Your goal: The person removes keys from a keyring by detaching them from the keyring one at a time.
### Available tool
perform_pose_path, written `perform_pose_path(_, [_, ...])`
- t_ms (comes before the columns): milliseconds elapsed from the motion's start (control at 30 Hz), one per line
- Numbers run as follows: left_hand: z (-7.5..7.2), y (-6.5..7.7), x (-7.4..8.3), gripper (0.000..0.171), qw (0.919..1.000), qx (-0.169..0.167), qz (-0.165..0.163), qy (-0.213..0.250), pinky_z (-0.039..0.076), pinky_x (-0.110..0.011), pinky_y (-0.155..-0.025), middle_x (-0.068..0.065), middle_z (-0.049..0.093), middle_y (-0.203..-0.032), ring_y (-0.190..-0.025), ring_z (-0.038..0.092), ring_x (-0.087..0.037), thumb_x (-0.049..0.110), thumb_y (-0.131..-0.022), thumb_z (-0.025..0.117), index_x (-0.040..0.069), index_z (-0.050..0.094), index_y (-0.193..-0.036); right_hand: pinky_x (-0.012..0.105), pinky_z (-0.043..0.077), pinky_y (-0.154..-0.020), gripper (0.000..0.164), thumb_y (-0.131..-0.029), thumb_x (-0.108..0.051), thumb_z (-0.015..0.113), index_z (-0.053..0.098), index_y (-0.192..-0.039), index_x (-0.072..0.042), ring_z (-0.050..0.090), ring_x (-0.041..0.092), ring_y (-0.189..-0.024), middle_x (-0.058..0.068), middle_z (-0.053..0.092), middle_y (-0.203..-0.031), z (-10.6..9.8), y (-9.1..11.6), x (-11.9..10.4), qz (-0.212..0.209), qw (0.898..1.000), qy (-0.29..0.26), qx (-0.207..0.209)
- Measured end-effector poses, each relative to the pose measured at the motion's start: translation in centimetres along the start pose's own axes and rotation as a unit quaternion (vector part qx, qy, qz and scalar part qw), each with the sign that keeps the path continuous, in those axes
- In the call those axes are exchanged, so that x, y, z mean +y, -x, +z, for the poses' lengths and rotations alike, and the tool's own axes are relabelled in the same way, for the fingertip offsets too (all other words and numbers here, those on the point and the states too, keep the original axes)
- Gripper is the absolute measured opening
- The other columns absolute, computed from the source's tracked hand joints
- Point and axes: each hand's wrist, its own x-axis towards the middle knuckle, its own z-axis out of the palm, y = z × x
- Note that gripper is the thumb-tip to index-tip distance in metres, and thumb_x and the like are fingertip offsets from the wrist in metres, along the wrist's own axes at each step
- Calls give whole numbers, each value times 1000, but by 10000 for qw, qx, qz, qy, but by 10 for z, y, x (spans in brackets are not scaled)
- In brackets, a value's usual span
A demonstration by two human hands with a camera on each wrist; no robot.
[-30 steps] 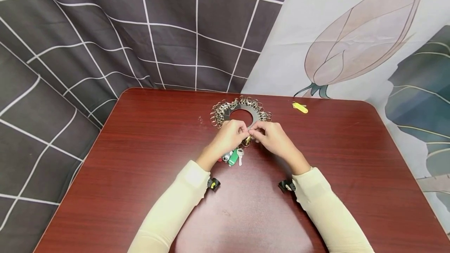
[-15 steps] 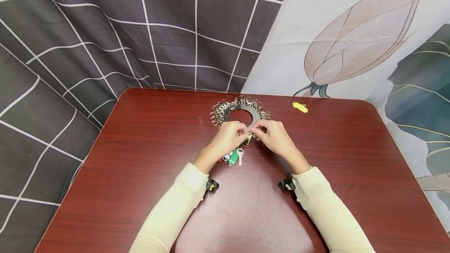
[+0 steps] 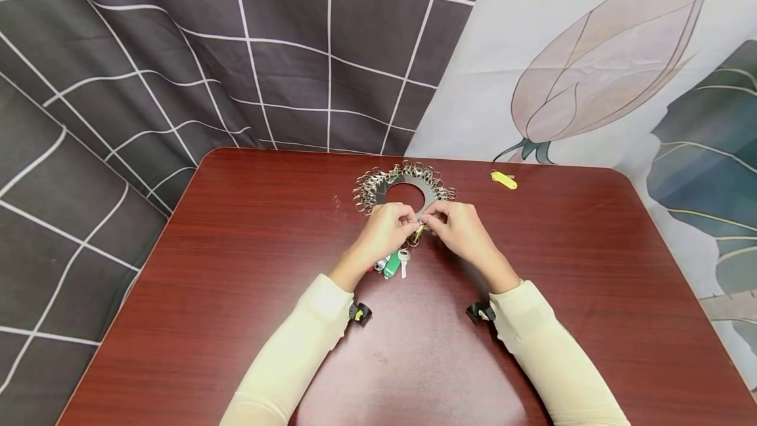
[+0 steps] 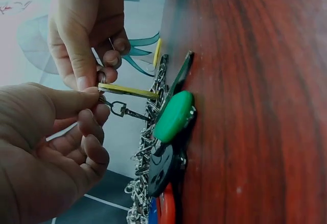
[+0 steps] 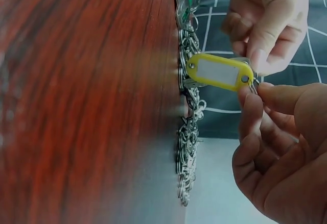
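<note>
In the head view my left hand (image 3: pixel 378 235) and right hand (image 3: pixel 464 234) meet over the near rim of a grey ring-shaped plate (image 3: pixel 424 188). Several metal clasps (image 3: pixel 369 186) with split rings line that plate. Fingertips of both hands pinch a small metal key ring (image 5: pixel 254 85). From it hangs a yellow key tag (image 5: pixel 217 71) with a white label. In the left wrist view a swivel clasp (image 4: pixel 120 109) runs from my left fingertips toward the plate. Fingers partly cover the ring, so whether it is spread apart is hidden.
Close to the left hand lie a green key tag (image 3: pixel 392 265) and a silver key (image 3: pixel 404 261) on the red-brown table (image 3: pixel 266 229). Black (image 4: pixel 162 170) and red tags (image 4: pixel 166 206) sit beside them. Another yellow tag (image 3: pixel 504 180) lies near the back edge, before the curtain.
Both hands stay in nearly the same place. The fingers have shifted slightly at the ring, and the yellow tag below them has turned a little.
</note>
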Motion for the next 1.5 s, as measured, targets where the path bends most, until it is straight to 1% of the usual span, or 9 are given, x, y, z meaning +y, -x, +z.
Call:
perform_pose_path(67, [0,1,0,10,9999,8,108,-67,48,-24,-59,0,62,-68,-62,54,-10,12,-83,71,12,69,-73,31,46,-51,12,-89,-17,68,70,-78,-17,51,11,-51,-3,61,-59,0,0,0,18,10000,46,31])
perform_pose_path(167, [0,2,0,9,9999,-36,61,-79,49,-24,-59,1,63,-66,-61,56,-10,10,-82,70,13,70,-73,31,45,-51,12,-89,-16,68,70,-78,-17,51,11,-51,-2,61,-60,0,0,1,-12,10000,35,-1])
perform_pose_path(433, [1,1,0,13,9987,-68,-468,178,49,-25,-61,3,65,-65,-61,57,-9,18,-84,68,14,70,-71,31,45,-52,10,-89,-15,69,70,-79,-15,50,12,-52,-2,60,-61,1,1,-1,-243,9996,7,-140])
perform_pose_path(633, [0,2,-5,12,9980,-150,-278,556,49,-24,-59,0,64,-67,-61,56,-11,11,-83,69,13,68,-71,31,45,-51,9,-89,-15,69,71,-80,-14,50,12,-52,-1,60,-61,1,1,-2,-129,9998,13,-151])
perform_pose_path(767, [-1,3,-6,10,9980,-270,-174,537,50,-24,-60,0,64,-70,-64,56,-10,11,-83,72,13,69,-73,31,45,-51,10,-89,-16,68,71,-80,-15,51,13,-52,0,61,-61,0,1,-1,5,9999,15,-149])
perform_pose_path(900, [-2,4,-6,9,9981,-284,-319,454,50,-24,-59,1,66,-69,-62,57,-10,14,-83,73,14,70,-74,31,45,-52,11,-89,-15,69,70,-79,-15,51,13,-52,-1,61,-61,0,1,-1,5,9999,-2,-169])
perform_pose_path(1100, [-2,3,-3,13,9971,-245,-578,423,51,-25,-61,0,68,-70,-62,59,-10,21,-83,72,12,71,-74,31,45,-52,10,-89,-16,70,70,-78,-15,50,12,-54,-2,61,-62,1,0,-4,-276,9993,15,-244])
perform_pose_path(1233, [-1,3,-3,12,9963,-224,-635,538,50,-24,-60,-1,67,-69,-63,58,-11,17,-83,73,12,69,-73,30,45,-53,10,-88,-17,70,71,-78,-15,50,12,-54,-3,60,-61,1,1,-5,-299,9993,79,-189])
perform_pose_path(1500, [-1,3,-5,12,9964,-248,-394,707,46,-23,-57,-1,63,-68,-60,54,-11,11,-83,73,13,68,-72,30,45,-50,10,-88,-14,70,71,-78,-14,51,12,-52,-1,63,-63,0,1,-4,-95,9998,160,-31])
